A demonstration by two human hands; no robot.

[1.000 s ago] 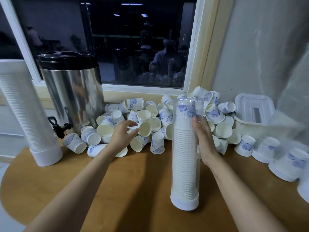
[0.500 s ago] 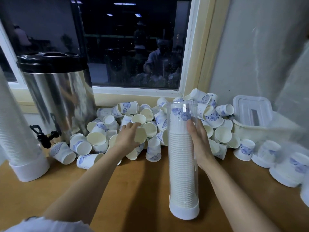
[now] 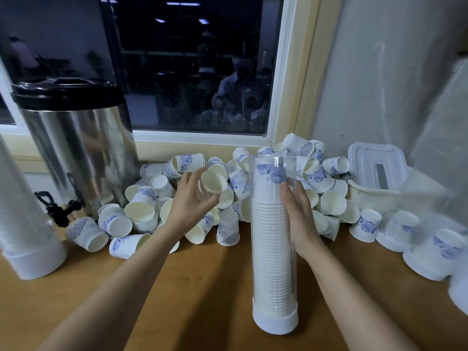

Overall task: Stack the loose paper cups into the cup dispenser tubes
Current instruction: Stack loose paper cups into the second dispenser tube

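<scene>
Two hands [image 3: 190,201] [image 3: 297,219], one urn [image 3: 83,148], many cups [image 3: 87,234]

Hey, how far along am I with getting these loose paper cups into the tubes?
Done: the clear plastic dispenser tube with the white base holds a cup stack reaching close to its top. In hand: your left hand holds one white paper cup, and your right hand grips the tube. Left: a large pile of loose blue-patterned cups.

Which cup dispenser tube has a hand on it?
The clear cup dispenser tube standing front and centre: the right hand grips its side. The far-left tube, partly cut off by the picture's edge, stands untouched.
</scene>
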